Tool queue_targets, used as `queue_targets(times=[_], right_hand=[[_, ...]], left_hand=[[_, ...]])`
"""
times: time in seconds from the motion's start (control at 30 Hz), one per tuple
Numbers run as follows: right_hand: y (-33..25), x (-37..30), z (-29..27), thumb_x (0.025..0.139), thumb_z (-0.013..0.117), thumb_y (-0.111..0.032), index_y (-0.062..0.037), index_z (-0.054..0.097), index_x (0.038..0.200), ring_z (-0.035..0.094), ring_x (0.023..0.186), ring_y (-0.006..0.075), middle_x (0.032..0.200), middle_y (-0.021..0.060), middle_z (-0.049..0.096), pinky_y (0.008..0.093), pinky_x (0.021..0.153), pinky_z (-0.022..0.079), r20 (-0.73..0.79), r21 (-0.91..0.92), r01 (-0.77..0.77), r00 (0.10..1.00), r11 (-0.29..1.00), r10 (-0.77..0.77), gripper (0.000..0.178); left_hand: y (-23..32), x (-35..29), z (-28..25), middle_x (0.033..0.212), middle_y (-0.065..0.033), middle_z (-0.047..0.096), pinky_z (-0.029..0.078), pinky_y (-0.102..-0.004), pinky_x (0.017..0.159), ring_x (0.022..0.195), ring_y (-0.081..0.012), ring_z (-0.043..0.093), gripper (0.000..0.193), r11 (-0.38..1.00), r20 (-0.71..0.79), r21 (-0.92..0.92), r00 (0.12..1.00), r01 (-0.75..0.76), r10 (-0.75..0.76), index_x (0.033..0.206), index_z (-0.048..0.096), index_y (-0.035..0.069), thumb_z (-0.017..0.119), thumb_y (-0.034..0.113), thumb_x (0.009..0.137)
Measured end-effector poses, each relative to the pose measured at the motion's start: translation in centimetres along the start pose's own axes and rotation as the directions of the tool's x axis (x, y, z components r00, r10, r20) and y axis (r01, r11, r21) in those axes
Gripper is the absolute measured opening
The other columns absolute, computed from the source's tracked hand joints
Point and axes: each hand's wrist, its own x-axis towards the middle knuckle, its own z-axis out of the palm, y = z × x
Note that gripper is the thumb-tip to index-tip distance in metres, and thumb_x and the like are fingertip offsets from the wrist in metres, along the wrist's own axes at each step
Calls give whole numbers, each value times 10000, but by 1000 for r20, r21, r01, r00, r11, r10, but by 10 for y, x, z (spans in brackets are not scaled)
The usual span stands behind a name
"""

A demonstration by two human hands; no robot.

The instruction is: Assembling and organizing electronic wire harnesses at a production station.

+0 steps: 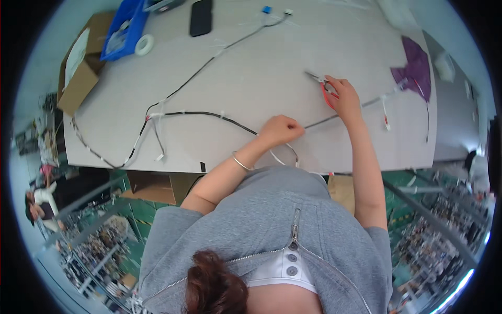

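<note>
A long branched wire harness (pixel 202 112), wrapped in black with white bands, runs across the pale table. My left hand (pixel 281 130) is closed around its main run near the front edge. Past that fist the harness goes on as a grey stretch (pixel 374 101) to the right. My right hand (pixel 343 98) grips red-handled pliers (pixel 328 94) just above this stretch, their metal jaws pointing to the far left. Near my left hand a thin white wire loop (pixel 277 157) hangs toward the edge. White and blue connectors (pixel 266 10) end the far branch.
A blue bin (pixel 125 31), a roll of white tape (pixel 144 45) and an open cardboard box (pixel 78 89) stand at the far left. A black phone (pixel 201 18) lies at the back. Purple cloth or bag (pixel 415 68) lies at the right edge. Another person (pixel 44 206) is off to the left.
</note>
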Motion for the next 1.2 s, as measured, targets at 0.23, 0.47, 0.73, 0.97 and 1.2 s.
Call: queue_targets(times=[0.23, 0.47, 0.73, 0.97, 1.2], right_hand=[[-114, 68, 65, 870, 706, -197, -80, 733, 1000, 680, 891, 311, 965, 91, 713, 396, 776, 548, 333, 190, -44, 943, 981, -22, 178], [-182, 76, 130, 874, 705, -261, -99, 703, 895, 693, 853, 322, 897, 116, 712, 462, 712, 550, 383, 28, -87, 921, 996, 70, 163], [-115, -5, -25, 994, 649, -205, -71, 619, 1062, 577, 557, 64, 761, 49, 706, 222, 495, 442, 438, 535, -502, 853, 680, 285, 153], [-96, -138, 2, 983, 676, -191, -58, 518, 1030, 555, 523, 52, 752, 60, 714, 224, 448, 406, 567, 584, -757, 639, 294, 520, 211], [-92, -124, 35, 971, 683, -123, -70, 416, 952, 564, 538, 59, 788, 88, 723, 207, 445, 395, 423, 769, -589, 760, 248, 493, 273]], left_hand=[[-5, -9, 9, 833, -100, 745, 570, -414, 704, 780, -300, 714, 260, 991, -85, 129, 996, 36, -25, 888, 799, 161, 669, 367, 798], [-18, 4, 28, 902, -148, 736, 555, -478, 712, 840, -355, 705, 297, 957, -101, 288, 993, -25, 56, 960, 731, 81, 666, 345, 840], [-32, -3, 1, 920, -149, 741, 547, -378, 779, 855, -256, 715, 271, 960, 97, -202, 972, -192, 215, 1083, 716, 24, 633, 211, 905], [-8, -5, -12, 919, -28, 691, 500, -261, 709, 821, -95, 642, 312, 938, 257, -347, 962, 3, 92, 1255, 645, 18, 590, 132, 971], [18, -3, -27, 912, -8, 676, 424, -207, 557, 735, -61, 617, 295, 896, 426, -321, 892, 308, -155, 1221, 657, 22, 606, 185, 980]])
